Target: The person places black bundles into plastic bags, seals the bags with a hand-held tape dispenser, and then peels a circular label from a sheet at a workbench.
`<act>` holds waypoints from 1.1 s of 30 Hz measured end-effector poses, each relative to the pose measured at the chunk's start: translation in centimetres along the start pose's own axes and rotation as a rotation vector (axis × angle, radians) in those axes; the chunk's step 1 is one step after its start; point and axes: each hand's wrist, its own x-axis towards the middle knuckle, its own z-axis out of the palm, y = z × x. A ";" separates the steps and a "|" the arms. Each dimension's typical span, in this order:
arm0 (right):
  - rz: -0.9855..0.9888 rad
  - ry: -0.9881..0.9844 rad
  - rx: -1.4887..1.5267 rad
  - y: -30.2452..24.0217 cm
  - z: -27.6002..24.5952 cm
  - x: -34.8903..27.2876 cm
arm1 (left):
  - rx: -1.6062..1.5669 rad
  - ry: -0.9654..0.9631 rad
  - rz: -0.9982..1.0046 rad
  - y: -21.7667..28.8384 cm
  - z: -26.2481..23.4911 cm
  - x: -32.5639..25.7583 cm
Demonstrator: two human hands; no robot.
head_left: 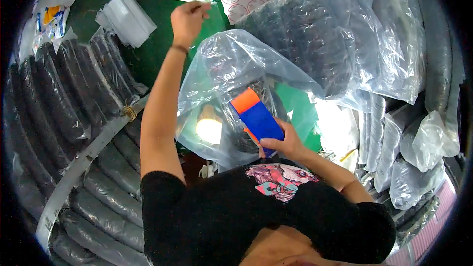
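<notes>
A large clear plastic bag of dark items (231, 93) fills the frame's centre on the green table (148, 54). At lower centre, the right hand (283, 144) grips a blue-and-orange rectangular block (256, 116), fingers wrapped around it. At upper centre, the left hand (188, 18) pinches a thin clear film (209, 7).
</notes>
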 end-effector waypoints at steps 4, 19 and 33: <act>-0.128 0.260 -0.041 0.9 0.7 2.1 | -0.196 -0.113 -0.189 -5.2 2.7 4.7; 0.060 0.296 0.169 -1.9 0.6 2.4 | 0.513 0.037 -0.035 4.9 0.9 -16.3; -0.049 0.243 0.071 -1.8 -0.7 3.8 | 0.160 -0.368 0.149 -1.3 9.5 -28.6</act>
